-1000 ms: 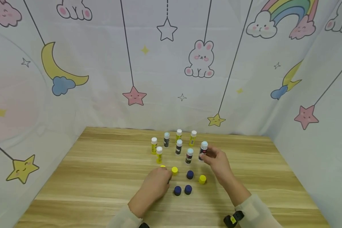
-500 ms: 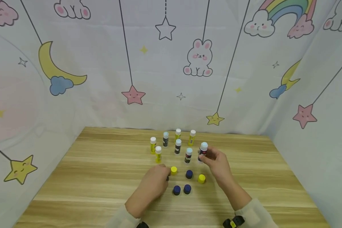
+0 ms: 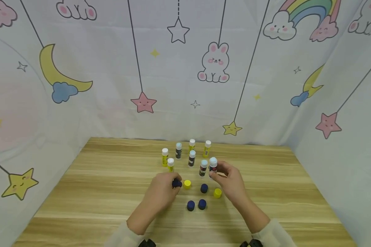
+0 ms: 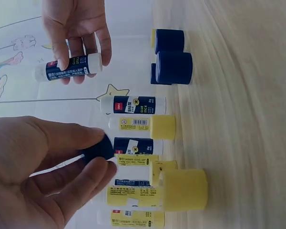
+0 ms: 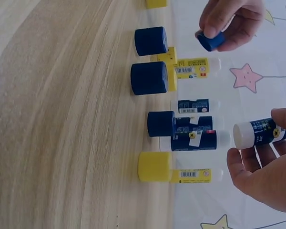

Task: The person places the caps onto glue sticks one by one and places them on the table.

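My left hand (image 3: 160,190) pinches a navy cap (image 4: 99,149) between thumb and fingers, raised over the table. My right hand (image 3: 232,181) grips a navy glue stick (image 5: 264,132) by its label; its pale top end is bare and its white base points down, off the table. Just left of it stands another navy glue stick (image 3: 203,168), uncapped. Behind my left hand is an uncapped yellow glue stick (image 3: 171,164), its lower part hidden. A yellow cap (image 3: 187,184) sits right beside the left fingertips.
Several more uncapped glue sticks stand behind, among them a yellow one (image 3: 165,157) and a navy one (image 3: 178,151). Nearer me lie navy caps (image 3: 190,206) and a yellow cap (image 3: 217,193). A printed white curtain (image 3: 111,113) hangs behind the wooden table (image 3: 111,171).
My left hand has lifted and turned, so the navy cap now shows at its fingertips. My right hand has carried its glue stick a little to the left.
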{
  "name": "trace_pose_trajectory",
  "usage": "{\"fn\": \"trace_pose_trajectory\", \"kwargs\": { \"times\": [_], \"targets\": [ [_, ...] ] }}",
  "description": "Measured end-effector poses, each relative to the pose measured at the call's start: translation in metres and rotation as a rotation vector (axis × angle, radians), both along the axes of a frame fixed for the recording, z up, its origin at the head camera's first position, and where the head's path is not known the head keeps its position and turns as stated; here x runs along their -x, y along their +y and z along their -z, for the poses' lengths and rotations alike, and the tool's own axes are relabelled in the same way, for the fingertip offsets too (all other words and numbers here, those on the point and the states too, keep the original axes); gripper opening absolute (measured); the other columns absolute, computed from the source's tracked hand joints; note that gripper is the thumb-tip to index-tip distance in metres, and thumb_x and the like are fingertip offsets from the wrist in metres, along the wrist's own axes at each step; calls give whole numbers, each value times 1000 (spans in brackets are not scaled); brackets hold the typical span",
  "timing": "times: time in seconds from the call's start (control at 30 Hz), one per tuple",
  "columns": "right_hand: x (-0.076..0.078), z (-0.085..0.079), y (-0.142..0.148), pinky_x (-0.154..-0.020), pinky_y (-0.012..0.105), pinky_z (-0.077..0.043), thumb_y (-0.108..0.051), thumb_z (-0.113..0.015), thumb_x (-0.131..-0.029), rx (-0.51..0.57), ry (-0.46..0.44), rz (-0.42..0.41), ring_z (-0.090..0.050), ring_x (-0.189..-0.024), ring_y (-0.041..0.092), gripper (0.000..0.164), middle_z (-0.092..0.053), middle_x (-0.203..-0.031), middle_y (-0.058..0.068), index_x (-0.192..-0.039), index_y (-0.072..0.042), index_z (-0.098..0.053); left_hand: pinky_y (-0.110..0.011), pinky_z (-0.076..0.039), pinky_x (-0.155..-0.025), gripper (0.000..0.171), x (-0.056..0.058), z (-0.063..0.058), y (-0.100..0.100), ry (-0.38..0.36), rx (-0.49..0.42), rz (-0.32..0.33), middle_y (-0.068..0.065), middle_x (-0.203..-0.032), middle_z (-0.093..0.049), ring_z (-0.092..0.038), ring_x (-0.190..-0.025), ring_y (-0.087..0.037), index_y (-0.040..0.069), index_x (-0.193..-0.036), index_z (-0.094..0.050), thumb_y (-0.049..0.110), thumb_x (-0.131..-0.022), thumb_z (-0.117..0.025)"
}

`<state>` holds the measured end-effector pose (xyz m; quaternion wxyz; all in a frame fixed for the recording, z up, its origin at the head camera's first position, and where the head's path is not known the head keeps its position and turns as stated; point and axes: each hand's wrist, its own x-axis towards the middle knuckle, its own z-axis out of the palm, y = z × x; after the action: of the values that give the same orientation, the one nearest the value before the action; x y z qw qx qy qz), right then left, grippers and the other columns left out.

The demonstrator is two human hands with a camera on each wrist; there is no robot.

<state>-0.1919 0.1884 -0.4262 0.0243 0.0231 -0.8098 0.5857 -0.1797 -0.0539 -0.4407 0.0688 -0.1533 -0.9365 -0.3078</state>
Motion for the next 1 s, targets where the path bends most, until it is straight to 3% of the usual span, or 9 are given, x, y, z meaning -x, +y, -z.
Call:
{"fn": "trace_pose_trajectory", "kwargs": {
  "times": [0.17,0.3,0.57,0.73,0.9,1.0],
  "targets": [
    [-4,0,-6,-94,32,-57,-6,-74,-93,3,12,-25,-62,-114,25,31,-69,-122,7,-123,-9,-69,-23,-60,-67,21,0,0,-7,36,-172,-59,-4,-97,-75,-73,-85,-17,11,-101,-76,6,-83,-84],
    [-8,-1,-10,-92,31,-58,-6,-74,-92,-8,29,-21,-65,-113,26,31,-69,-122,7,-123,-8,-69,-22,-60,-68,22,1,0,-10,42,-319,-77,-5,-98,-75,-75,-88,-19,12,-102,-76,4,-83,-83],
    [-15,-3,-17,-102,46,-53,-8,-75,-92,-128,127,0,-67,-107,21,30,-72,-117,4,-121,-10,-70,-23,-60,-76,26,5,0,-13,-21,-570,-137,-1,-104,-74,-71,-98,-19,11,-106,-77,4,-82,-83],
    [-16,-3,-18,-100,51,-53,-11,-76,-92,-165,160,8,-68,-108,21,31,-72,-117,2,-122,-12,-70,-26,-60,-80,26,7,-2,-14,-111,-637,-147,0,-106,-74,-70,-99,-18,14,-109,-78,9,-83,-84],
    [-17,-3,-19,-98,51,-54,-10,-79,-89,-202,204,16,-69,-106,20,31,-73,-115,0,-119,-15,-71,-27,-59,-82,27,10,-3,-18,-271,-790,-154,-1,-112,-73,-69,-100,-19,14,-112,-77,11,-86,-82],
    [-19,-3,-20,-95,49,-55,-9,-80,-88,-246,237,12,-69,-103,16,31,-73,-112,-3,-117,-16,-73,-26,-60,-82,27,10,-3,-19,-326,-863,-149,-4,-116,-71,-69,-101,-19,12,-113,-77,9,-87,-81]
  ]
}}
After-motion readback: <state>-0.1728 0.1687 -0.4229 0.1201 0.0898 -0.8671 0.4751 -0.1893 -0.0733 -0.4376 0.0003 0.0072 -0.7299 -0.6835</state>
